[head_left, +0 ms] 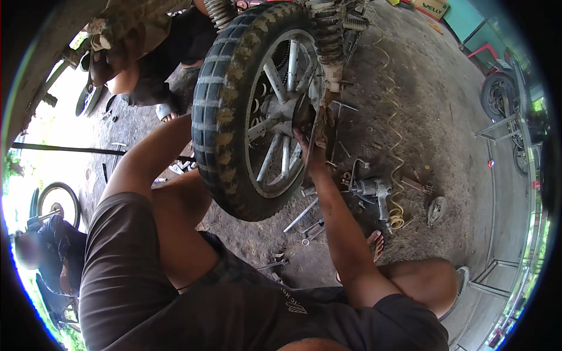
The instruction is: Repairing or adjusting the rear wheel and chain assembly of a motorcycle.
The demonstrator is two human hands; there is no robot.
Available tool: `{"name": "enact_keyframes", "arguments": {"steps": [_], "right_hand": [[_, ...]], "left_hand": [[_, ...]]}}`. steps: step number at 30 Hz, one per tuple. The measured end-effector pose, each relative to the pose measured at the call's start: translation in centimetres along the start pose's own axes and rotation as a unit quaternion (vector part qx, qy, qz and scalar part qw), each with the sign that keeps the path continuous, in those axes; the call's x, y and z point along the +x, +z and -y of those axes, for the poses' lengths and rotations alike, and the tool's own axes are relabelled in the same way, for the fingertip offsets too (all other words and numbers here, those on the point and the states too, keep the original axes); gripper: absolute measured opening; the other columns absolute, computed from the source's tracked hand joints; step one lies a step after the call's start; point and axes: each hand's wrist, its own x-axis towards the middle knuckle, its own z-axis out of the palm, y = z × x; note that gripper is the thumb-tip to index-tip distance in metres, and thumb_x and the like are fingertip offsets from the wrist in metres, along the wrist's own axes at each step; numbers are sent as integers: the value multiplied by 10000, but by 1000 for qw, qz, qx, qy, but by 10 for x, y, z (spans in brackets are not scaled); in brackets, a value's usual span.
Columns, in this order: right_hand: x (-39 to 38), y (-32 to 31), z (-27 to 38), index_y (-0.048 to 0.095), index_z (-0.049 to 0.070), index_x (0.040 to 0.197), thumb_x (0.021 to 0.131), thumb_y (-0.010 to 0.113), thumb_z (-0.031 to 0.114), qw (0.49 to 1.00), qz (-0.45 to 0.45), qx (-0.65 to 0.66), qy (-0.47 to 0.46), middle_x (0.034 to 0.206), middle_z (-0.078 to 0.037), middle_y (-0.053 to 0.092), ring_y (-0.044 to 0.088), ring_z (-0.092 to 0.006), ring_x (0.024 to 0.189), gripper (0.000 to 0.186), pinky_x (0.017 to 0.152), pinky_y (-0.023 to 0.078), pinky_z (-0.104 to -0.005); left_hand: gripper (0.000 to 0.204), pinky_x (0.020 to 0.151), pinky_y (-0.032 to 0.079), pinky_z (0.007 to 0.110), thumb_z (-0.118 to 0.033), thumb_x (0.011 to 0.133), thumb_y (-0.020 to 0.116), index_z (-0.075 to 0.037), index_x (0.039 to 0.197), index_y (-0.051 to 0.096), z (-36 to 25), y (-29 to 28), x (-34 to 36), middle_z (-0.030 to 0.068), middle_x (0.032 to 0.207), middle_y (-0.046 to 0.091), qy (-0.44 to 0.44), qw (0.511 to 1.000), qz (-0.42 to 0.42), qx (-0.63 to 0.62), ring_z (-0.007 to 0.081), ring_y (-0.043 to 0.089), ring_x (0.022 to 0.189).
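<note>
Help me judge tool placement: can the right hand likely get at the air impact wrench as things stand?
Probably yes: the air impact wrench lies on the ground right of the right forearm, nothing visibly covering it. The right hand, by the wheel hub, would need to leave.

Matt rubber, worn metal and rough, dull floor
Dried mud crusts the matt black rubber of the tyre (208,126); the wheel's spokes (273,74) are pale metal, smooth but dirt-smeared; the coil spring (326,36) looks dark, grimy and dull; the floor (436,131) is rough, stained and matt; upon it the air tool (370,188) shows scuffed grey metal and the coiled hose (396,221) smooth yellowish plastic; the shirt (205,319) is soft matt cloth; at the floor's far edge, the box (432,7) looks like cardboard.
</note>
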Motion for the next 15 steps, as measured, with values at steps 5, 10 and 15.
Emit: {"name": "enact_keyframes", "arguments": {"steps": [5, 10, 15], "right_hand": [[-7, -4, -12, 427, 76, 1407, 876, 698, -31, 999, 23, 2, -41, 1341, -78, 541, 568, -208, 1185, 606, 1032, 502, -369], [-4, -64, -72, 378, 64, 1458, 935, 644, 41, 948, 92, 272, 139, 1389, -76, 499, 530, -192, 1230, 587, 1081, 451, -380], [-10, -39, -47, 278, 12, 1529, 900, 598, 33, 995, 81, 32, 51, 1450, -140, 481, 507, -234, 1296, 706, 1122, 366, -322]], "left_hand": [[353, 902, 513, 452, -219, 874, 651, -43, 1179, 629, -10, -26, -11, 206, 1031, 675, -42, 998, 53, -8, 383, 645, 1017], [338, 895, 514, 453, -220, 880, 643, -40, 1166, 636, 6, -55, -11, 211, 1022, 675, -5, 994, 113, -10, 385, 646, 1007], [325, 888, 515, 455, -222, 887, 635, -36, 1153, 643, 112, -96, -89, 216, 1014, 675, -49, 981, 186, 37, 388, 648, 997]]}}
